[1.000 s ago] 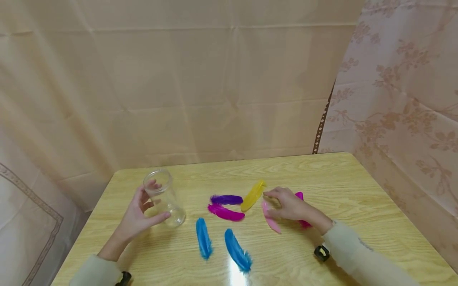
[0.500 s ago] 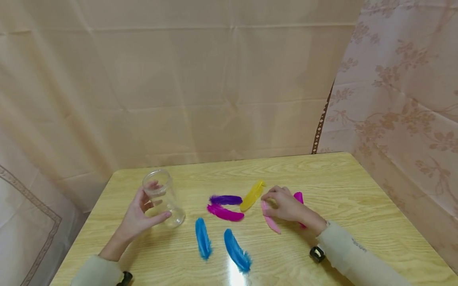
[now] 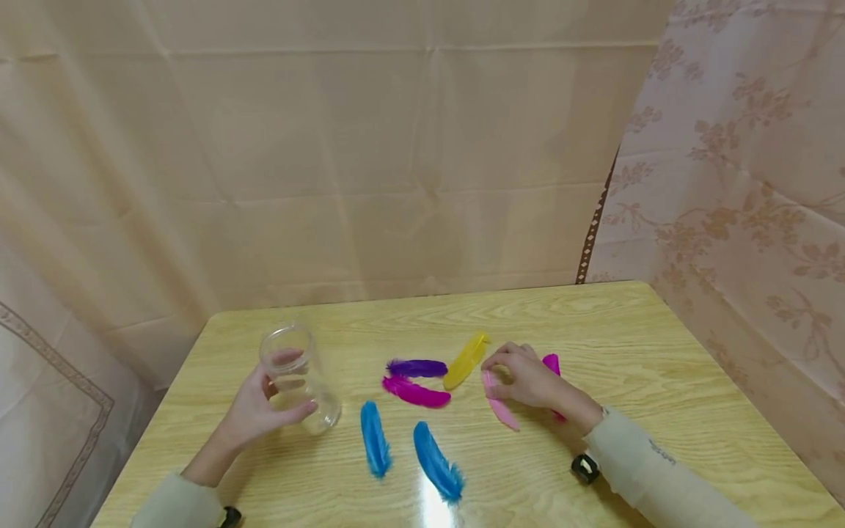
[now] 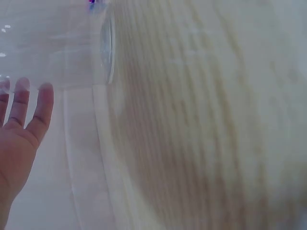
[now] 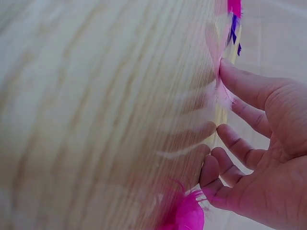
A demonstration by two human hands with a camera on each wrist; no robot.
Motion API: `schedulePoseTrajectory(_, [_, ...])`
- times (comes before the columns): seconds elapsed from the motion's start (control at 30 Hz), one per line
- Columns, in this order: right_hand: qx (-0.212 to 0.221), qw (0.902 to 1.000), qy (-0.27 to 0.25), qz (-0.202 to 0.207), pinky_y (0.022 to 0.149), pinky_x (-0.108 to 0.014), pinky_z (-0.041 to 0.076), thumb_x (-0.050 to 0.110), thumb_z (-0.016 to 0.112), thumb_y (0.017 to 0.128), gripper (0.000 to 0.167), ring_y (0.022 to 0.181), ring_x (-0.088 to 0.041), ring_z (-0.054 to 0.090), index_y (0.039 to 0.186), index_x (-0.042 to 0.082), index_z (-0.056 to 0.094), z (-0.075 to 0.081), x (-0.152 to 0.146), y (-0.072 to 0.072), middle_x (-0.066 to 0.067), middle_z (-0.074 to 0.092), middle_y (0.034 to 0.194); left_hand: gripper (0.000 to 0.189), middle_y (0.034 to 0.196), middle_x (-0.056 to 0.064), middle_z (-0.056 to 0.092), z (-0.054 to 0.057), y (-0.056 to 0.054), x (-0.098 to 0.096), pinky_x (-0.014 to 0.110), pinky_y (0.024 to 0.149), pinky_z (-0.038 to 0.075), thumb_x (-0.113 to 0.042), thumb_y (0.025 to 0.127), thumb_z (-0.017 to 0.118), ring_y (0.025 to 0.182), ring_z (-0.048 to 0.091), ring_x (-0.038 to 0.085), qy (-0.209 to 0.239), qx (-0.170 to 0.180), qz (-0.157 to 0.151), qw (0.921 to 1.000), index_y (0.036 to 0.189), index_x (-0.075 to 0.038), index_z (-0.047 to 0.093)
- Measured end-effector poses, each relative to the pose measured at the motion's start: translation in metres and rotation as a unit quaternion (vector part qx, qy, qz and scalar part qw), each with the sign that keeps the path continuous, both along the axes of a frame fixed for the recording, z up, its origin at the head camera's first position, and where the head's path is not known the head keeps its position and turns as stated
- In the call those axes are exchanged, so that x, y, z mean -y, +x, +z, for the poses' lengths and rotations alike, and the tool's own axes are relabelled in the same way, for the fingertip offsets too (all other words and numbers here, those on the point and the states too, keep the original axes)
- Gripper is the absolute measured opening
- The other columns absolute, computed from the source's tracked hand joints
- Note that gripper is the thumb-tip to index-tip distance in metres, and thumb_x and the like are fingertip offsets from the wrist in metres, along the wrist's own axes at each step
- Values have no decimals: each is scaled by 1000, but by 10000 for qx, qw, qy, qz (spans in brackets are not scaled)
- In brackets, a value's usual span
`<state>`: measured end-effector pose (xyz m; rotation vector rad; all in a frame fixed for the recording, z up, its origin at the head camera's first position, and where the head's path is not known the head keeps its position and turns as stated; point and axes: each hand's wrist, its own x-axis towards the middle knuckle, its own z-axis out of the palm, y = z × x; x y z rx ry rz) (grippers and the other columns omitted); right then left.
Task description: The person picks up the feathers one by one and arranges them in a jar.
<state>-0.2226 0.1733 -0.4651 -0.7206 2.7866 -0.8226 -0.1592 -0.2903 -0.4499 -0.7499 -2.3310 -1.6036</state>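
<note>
My left hand (image 3: 252,412) holds a clear jar (image 3: 321,389) at the table's left side, thumb on the near side and fingers behind. The jar leans, its open mouth toward the upper left, and nothing shows inside it. In the left wrist view its base (image 4: 108,48) is close to the wood. My right hand (image 3: 533,383) pinches a light pink feather (image 3: 500,412), which lies on the table; the thumb (image 5: 244,84) presses along its edge. Partly hidden under the right wrist is a hot pink feather (image 3: 551,362).
Between the hands lie a yellow feather (image 3: 466,361), a purple feather (image 3: 417,369) and a magenta feather (image 3: 416,392). Two blue feathers, one left (image 3: 375,440) and one right (image 3: 437,463), lie nearer the front. A beige curtain (image 3: 396,161) hangs behind the wooden table (image 3: 594,315).
The jar's mouth has dipped slightly down and left as the left hand shifted. The right hand moved a little left along the light pink feather, then stayed still.
</note>
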Motion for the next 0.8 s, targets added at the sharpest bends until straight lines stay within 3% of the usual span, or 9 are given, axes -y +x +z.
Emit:
schedulePoseTrajectory(0.13, [-39,10000,-62,49,94,-53,44,24,83,86,34,113,-34,49,116,12,72,1,0,0,-7,62,120,77,127,11,58,-3,5,1,29,90,56,16,69,83,114,62,18,101,-58,-305,9995,136,4,47])
schedulePoseTrajectory(0.27, [24,9995,-252,181,87,-39,49,19,82,88,30,98,-23,55,114,10,70,1,1,-1,0,65,107,77,126,14,59,-7,7,1,28,91,54,21,68,80,114,61,21,305,-150,-558,9979,135,10,45])
schedulePoseTrajectory(0.47, [334,9970,-612,330,67,-26,52,11,74,94,26,75,-12,55,117,7,64,0,3,-1,6,62,84,76,122,17,62,-10,6,1,26,90,54,19,67,82,110,63,19,321,-131,-345,9988,134,7,48])
schedulePoseTrajectory(0.6, [384,9965,-689,279,65,-25,52,9,72,95,26,72,-11,57,119,7,62,-1,6,0,7,63,82,75,120,21,61,-10,6,1,26,90,54,20,67,81,109,63,17,323,-98,-355,9988,133,8,47])
schedulePoseTrajectory(0.7, [448,9958,-762,241,65,-25,53,8,71,95,29,72,-13,58,122,6,61,1,6,1,6,64,82,73,120,24,60,-6,6,2,30,88,56,17,70,82,109,63,17,151,84,-393,9991,133,8,47])
schedulePoseTrajectory(0.8, [491,9946,-870,270,67,-26,54,6,70,95,33,75,-14,59,126,5,59,3,6,0,4,65,86,67,120,24,60,2,5,4,35,80,58,9,75,83,109,63,17,-198,562,-411,9974,131,2,48])
